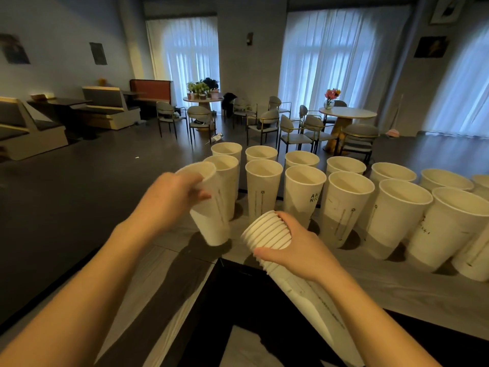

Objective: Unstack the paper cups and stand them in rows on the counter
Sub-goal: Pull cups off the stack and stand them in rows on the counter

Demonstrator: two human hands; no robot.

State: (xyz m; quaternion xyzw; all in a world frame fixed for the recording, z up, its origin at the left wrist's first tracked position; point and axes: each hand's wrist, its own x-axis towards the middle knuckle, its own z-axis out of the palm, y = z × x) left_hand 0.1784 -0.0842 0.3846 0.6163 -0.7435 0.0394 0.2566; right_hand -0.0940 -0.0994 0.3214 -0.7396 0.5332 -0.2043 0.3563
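Nearest us, our right hand [296, 247] is wrapped round the stack of nested cups [267, 234], thumb under, fingers over the top, just behind the rims. The stack lies tilted, rims pointing up & left, its long body running back down toward us over the dark gap in the counter [164, 274].

A bit further out, our left hand [172, 197] grips a single cup [211, 218] near its rim, fingers curled on the side. It's tilted, mouth leaning left, base low over the counter at the left end of the near row; can't tell if it's touching down.

Beyond, standing cups [344, 205] sit upright in two rows running left to right, close together.

Far bkgd: cafe tables w/ chairs [293, 128], curtained windows [341, 62].
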